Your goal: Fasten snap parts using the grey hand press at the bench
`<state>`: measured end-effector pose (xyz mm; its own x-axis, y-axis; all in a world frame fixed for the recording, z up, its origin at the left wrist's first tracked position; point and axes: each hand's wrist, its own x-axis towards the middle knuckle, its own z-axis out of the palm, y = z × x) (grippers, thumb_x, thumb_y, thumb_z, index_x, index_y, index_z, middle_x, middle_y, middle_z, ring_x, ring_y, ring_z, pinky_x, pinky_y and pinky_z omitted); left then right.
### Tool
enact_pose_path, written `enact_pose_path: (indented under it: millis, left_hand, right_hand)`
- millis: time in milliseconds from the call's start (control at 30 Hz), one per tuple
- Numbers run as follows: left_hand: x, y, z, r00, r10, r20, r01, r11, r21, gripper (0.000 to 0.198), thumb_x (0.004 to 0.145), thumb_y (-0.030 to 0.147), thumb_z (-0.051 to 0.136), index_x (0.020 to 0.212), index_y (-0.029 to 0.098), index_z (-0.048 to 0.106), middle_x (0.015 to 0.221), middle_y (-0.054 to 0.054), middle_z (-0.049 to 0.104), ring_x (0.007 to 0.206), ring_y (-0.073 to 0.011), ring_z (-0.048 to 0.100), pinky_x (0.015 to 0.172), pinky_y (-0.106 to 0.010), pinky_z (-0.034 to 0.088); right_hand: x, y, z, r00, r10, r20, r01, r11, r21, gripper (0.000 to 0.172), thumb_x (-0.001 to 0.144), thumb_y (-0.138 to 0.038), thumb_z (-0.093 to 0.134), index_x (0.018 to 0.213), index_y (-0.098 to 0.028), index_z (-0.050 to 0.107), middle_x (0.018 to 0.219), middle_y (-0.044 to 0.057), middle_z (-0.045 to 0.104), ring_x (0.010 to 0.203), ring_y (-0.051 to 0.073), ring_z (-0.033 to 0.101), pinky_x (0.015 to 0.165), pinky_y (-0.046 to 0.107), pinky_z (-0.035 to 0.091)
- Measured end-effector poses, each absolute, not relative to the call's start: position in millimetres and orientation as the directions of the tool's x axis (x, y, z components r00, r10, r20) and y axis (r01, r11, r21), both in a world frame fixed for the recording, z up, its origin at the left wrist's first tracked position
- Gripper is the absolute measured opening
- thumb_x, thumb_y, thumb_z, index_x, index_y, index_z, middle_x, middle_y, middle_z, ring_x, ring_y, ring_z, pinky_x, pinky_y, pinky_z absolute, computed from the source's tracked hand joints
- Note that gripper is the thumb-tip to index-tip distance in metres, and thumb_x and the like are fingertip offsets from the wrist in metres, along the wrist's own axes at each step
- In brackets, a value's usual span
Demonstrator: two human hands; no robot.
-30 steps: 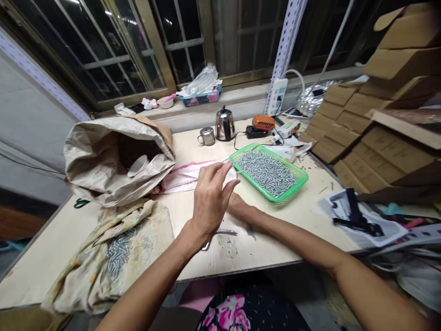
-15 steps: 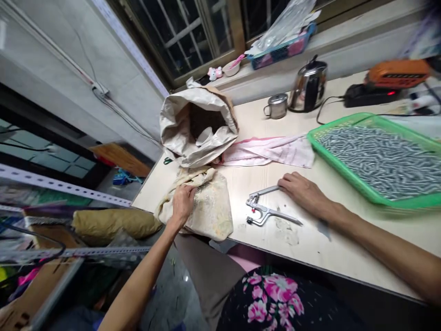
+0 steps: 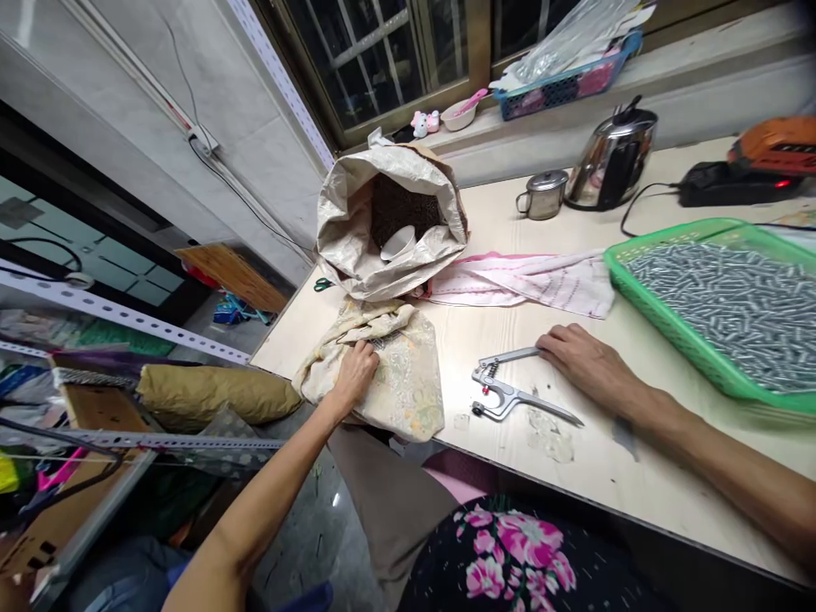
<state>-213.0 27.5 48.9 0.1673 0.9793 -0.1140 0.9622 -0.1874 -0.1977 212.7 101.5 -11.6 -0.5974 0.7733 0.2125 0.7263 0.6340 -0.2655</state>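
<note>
My left hand lies on a cream patterned cloth bunched at the table's front edge. Its fingers are curled down at a fold, where small dark pieces show by the fingertips; what they grip is hidden. My right hand rests on the tabletop, its fingers closed on the end of the upper handle of metal snap-fastener pliers. The pliers lie with handles spread, jaws toward the left. Behind the cloth, a wide-mouthed sack holds a mass of small dark pieces and a white cup.
A green basket full of small metal screw-like pieces stands at right. A pink-and-white towel lies behind the pliers. Farther back are a lidded metal mug, a kettle and a charger with an orange battery tool. Green-handled scissors lie left of the sack.
The view has turned slightly left, so the table things appear farther right. Both hands keep nearly the same places on the cloth and the pliers.
</note>
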Motion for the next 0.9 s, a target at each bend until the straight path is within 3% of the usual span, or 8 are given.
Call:
enact_pose_path:
  millis: [133,200,300,400,533,900]
  left_hand:
    - [-201.0,27.4,55.2,0.127,0.991,0.031,0.992,-0.126,-0.025,0.017,0.090,0.016,0.052,0.079,0.017,0.065,0.091,-0.012,0.065,0.095,-0.0268,0.056,0.083,-0.038,0.044]
    - [-177.1,23.8,59.6,0.064,0.993,0.101,0.977,-0.083,0.198,0.014,0.090,0.022,0.055,0.083,0.018,0.066,0.088,-0.008,0.067,0.088,-0.0238,0.060,0.081,-0.036,0.046]
    - [-122.3,12.1,60.8,-0.005,0.997,0.080,0.813,-0.042,0.581,0.015,0.090,0.029,0.058,0.087,0.019,0.069,0.083,-0.004,0.070,0.077,-0.0185,0.063,0.073,-0.029,0.048]
    - [-70.3,-1.7,52.0,0.004,0.999,0.037,0.633,-0.032,0.773,0.017,0.088,0.030,0.060,0.085,0.019,0.072,0.082,-0.003,0.072,0.075,-0.0163,0.064,0.069,-0.026,0.047]
    - [-41.8,-8.6,36.0,0.007,1.000,-0.010,0.551,0.004,0.834,0.016,0.087,0.029,0.062,0.083,0.018,0.073,0.081,-0.003,0.070,0.076,-0.0158,0.063,0.069,-0.025,0.046]
    - [-46.1,-9.1,27.2,0.056,0.998,-0.029,0.671,-0.016,0.741,0.013,0.086,0.022,0.063,0.078,0.018,0.072,0.078,-0.004,0.070,0.077,-0.0169,0.063,0.072,-0.027,0.046]
  right_hand:
    - [210.7,100.7,-5.8,-0.608,0.765,0.211,0.728,0.643,-0.235,0.024,0.100,-0.025,0.037,0.090,-0.021,0.058,0.091,0.009,0.059,0.090,0.024,0.049,0.072,0.034,0.038]
    - [210.8,99.3,-2.0,-0.617,0.756,0.218,0.730,0.653,-0.201,0.023,0.100,-0.022,0.037,0.089,-0.021,0.058,0.090,0.008,0.059,0.088,0.023,0.048,0.071,0.033,0.037]
    - [212.5,95.2,7.0,-0.634,0.732,0.249,0.736,0.670,-0.097,0.021,0.098,-0.017,0.039,0.092,-0.020,0.059,0.091,0.009,0.060,0.087,0.024,0.047,0.071,0.033,0.035]
    - [214.1,89.8,19.7,-0.644,0.713,0.278,0.748,0.663,0.033,0.019,0.096,-0.015,0.042,0.094,-0.020,0.061,0.095,0.009,0.062,0.089,0.025,0.046,0.072,0.035,0.033]
    - [213.9,85.6,33.1,-0.667,0.680,0.306,0.737,0.664,0.130,0.023,0.096,-0.013,0.042,0.096,-0.021,0.063,0.094,0.009,0.063,0.087,0.024,0.046,0.072,0.035,0.030]
    - [216.5,79.7,34.6,-0.658,0.661,0.361,0.743,0.649,0.165,0.023,0.098,-0.013,0.042,0.094,-0.020,0.065,0.091,0.008,0.063,0.086,0.024,0.046,0.072,0.035,0.029]
